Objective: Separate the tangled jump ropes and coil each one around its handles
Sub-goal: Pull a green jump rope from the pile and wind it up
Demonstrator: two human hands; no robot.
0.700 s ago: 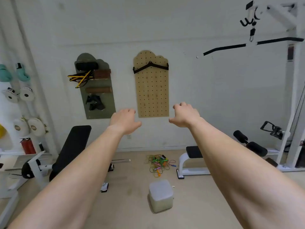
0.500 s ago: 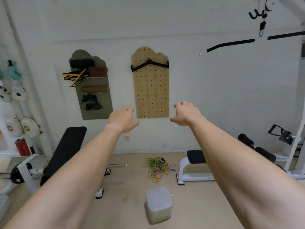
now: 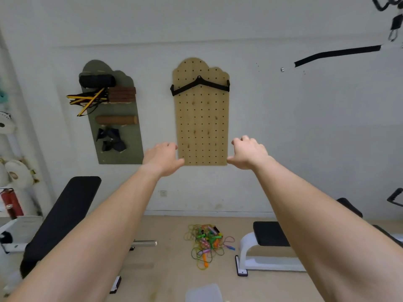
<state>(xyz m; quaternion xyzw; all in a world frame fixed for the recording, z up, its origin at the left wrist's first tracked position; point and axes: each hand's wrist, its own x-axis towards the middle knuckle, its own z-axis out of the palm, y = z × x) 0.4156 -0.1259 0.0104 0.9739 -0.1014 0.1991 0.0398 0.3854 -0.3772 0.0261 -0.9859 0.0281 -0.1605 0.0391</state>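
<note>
A tangled pile of jump ropes (image 3: pixel 206 243) in green, yellow, orange, pink and blue lies on the beige floor near the far wall. Both my arms stretch straight out ahead, well above and short of the pile. My left hand (image 3: pixel 162 159) and my right hand (image 3: pixel 248 153) hang palm down with fingers loosely curled, holding nothing. Neither hand touches the ropes.
A black incline bench (image 3: pixel 63 216) stands at the left, a low white bench (image 3: pixel 268 247) right of the ropes. A translucent box (image 3: pixel 204 293) sits at the bottom edge. Two pegboards (image 3: pixel 201 118) hang on the wall. A pull-down bar (image 3: pixel 335 54) hangs upper right.
The view has moved closer to the wall and tilted upward; the ropes and box sit lower in the frame. Both hands keep the same outstretched pose.
</note>
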